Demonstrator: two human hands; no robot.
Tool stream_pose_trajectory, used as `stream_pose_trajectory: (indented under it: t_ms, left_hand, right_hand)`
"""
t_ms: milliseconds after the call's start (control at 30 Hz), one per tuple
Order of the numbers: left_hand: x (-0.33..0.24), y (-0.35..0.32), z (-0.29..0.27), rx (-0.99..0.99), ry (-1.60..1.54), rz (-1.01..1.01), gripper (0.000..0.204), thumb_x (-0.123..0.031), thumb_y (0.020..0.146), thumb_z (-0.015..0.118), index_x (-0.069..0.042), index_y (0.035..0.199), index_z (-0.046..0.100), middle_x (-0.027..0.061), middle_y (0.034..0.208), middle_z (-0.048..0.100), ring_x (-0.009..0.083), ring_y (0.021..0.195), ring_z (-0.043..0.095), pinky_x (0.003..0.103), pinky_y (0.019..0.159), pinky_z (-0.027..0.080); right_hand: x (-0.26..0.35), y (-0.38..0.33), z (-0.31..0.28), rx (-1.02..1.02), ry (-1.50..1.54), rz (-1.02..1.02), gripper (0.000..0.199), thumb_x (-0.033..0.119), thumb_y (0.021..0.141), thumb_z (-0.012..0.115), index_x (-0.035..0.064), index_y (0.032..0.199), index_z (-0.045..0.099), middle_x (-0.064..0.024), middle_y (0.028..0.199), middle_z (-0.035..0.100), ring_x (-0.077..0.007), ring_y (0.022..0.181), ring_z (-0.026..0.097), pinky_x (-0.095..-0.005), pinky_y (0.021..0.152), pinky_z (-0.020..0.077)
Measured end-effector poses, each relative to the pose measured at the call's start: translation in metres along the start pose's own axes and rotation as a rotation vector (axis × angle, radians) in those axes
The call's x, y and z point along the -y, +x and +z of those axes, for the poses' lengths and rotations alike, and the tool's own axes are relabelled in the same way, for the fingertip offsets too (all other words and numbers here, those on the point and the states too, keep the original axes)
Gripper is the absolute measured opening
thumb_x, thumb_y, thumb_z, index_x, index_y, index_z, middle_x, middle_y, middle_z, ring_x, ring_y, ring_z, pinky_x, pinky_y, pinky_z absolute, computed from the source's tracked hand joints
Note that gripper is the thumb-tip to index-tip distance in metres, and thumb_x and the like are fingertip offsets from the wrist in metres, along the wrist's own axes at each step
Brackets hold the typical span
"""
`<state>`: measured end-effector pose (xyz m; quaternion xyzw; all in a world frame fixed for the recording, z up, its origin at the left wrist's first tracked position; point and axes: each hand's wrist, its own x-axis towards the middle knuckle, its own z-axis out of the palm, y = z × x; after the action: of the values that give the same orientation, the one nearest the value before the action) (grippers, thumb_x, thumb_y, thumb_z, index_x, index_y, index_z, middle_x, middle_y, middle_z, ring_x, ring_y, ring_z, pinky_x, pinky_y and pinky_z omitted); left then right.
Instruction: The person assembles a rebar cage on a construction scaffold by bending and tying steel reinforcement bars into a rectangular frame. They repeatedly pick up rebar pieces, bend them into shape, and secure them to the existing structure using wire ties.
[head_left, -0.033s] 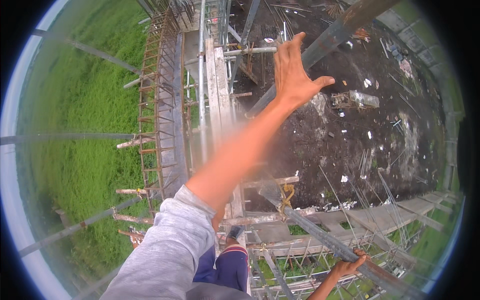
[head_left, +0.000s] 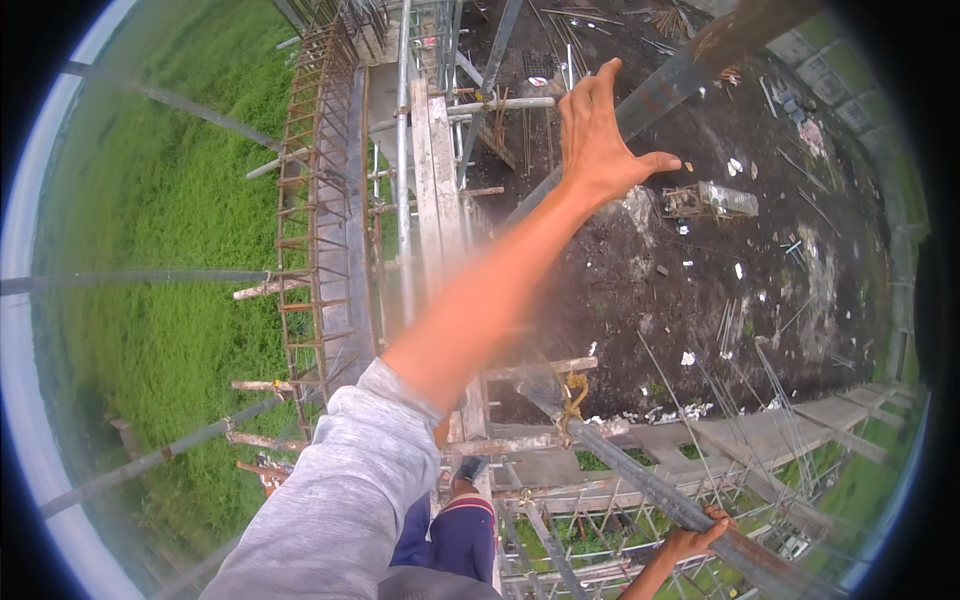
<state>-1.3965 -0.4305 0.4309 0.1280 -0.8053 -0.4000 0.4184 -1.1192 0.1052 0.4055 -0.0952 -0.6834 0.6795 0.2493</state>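
Left hand: our left hand (head_left: 600, 140) is up high with the fingers spread wide, holding nothing, right next to the long rusty grey steel beam (head_left: 690, 70) that slants across the top. Can't tell if it's actually touching.
Right hand: our right hand (head_left: 700, 540) is wrapped around the dark rusty metal pipe (head_left: 640, 470) running down to the lower right.
Pipe joint: a bit of yellow tie (head_left: 575, 395) sits on that pipe, up near the worn wooden planks (head_left: 435, 170).
Below us: dark muddy ground (head_left: 700, 300) with scraps, green grass (head_left: 170, 200) on the left.
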Motion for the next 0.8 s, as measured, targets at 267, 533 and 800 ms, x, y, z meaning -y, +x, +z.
stream_pose_trajectory:
  t_ms: [267, 533, 800]
  left_hand:
    - [0.048, 0.072, 0.07, 0.378, -0.358, -0.154, 0.03, -0.015, 0.062, 0.079, -0.004, 0.087, 0.066, 0.0151, 0.08, 0.072, 0.0355, 0.079, 0.071, 0.042, 0.076, 0.054]
    - [0.039, 0.071, 0.063, 0.379, -0.433, -0.342, 0.032, -0.006, 0.06, 0.076, -0.004, 0.09, 0.065, 0.0152, 0.08, 0.069, 0.0353, 0.078, 0.069, 0.041, 0.072, 0.052]
    - [0.044, 0.072, 0.06, 0.337, -0.489, -0.312, 0.026, -0.003, 0.064, 0.072, -0.006, 0.088, 0.062, 0.0157, 0.088, 0.069, 0.0401, 0.091, 0.067, 0.048, 0.076, 0.051]
  right_hand:
    - [0.003, -0.006, 0.009, -0.123, -0.145, 0.073, 0.025, 0.032, 0.1, 0.057, 0.0077, 0.097, 0.053, -0.0045, 0.091, 0.052, -0.0192, 0.087, 0.049, -0.0389, 0.086, 0.0418]
    - [0.008, -0.013, 0.029, -0.443, -0.366, 0.12, 0.032, 0.031, 0.094, 0.066, 0.0035, 0.078, 0.063, -0.007, 0.083, 0.061, -0.0202, 0.078, 0.057, -0.0381, 0.076, 0.0489]
    - [0.017, -0.005, 0.062, -0.764, -0.488, 0.297, 0.028, 0.028, 0.087, 0.065, 0.0026, 0.095, 0.073, -0.018, 0.108, 0.071, -0.0306, 0.098, 0.069, -0.0514, 0.085, 0.0531]
